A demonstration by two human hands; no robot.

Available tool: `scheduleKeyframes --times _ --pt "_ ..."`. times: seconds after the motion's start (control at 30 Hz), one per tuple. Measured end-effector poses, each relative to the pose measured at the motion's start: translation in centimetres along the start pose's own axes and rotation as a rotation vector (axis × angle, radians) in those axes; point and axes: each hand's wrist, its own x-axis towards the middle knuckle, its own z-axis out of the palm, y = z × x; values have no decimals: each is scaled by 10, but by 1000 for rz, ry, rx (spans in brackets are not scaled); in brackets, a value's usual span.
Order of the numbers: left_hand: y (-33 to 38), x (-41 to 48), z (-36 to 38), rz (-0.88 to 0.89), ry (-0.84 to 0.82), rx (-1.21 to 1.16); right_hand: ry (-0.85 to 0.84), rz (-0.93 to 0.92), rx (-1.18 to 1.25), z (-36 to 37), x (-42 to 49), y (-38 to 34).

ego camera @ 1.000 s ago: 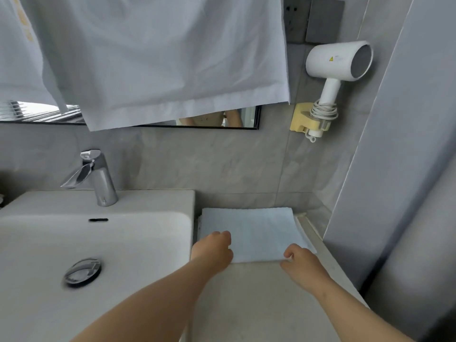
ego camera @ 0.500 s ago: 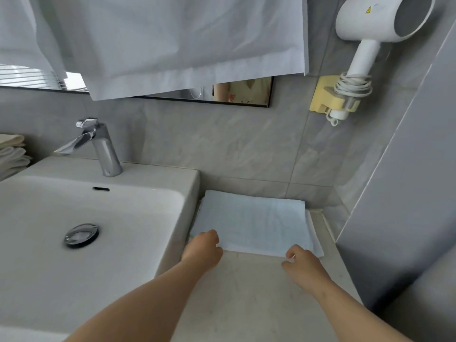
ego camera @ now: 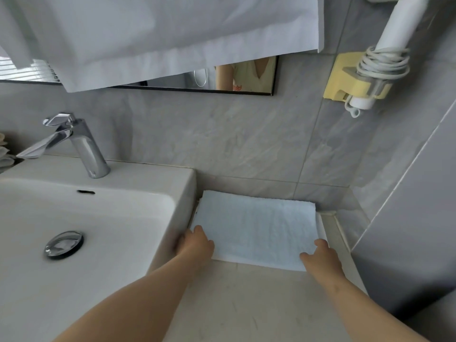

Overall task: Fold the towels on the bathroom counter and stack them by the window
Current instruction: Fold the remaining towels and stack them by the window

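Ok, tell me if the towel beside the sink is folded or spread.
Folded: the towel lies as a compact flat rectangle, with stacked layer edges showing along its right side.

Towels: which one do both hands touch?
The folded pale blue towel, flat on the counter right of the sink: the left hand and right hand meet its near corners. The white cloth hangs above, untouched.

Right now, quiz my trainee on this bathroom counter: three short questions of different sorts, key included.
1. True or false: the folded towel lies on the counter, right of the sink.
2. Which towel edge do the left hand and right hand touch? A near, B far, C none.
3. Fill in: the hair dryer sits in a wall holder coloured ___.
Key: 1 true; 2 A; 3 yellow.
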Motion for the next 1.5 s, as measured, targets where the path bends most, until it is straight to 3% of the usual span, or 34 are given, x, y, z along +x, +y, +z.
scheduleKeyframes --times 0.43,0.63,0.8,1.0,1.23,1.5 --pt "14 15 11 -43 124 229 -41 115 70 4 28 1" --pt "14 26 -3 -56 32 213 -46 112 146 10 29 0" --pt "12 20 -15 10 16 157 34 94 320 7 25 -4" --pt "14 -7 -22 68 91 -85 87 58 461 -4 6 -14" --pt "3 -44 -30 27 48 -130 113 11 451 -21 -27 -9" --pt "-11 -78 -33 10 -68 -149 27 41 430 -25 -59 -2"
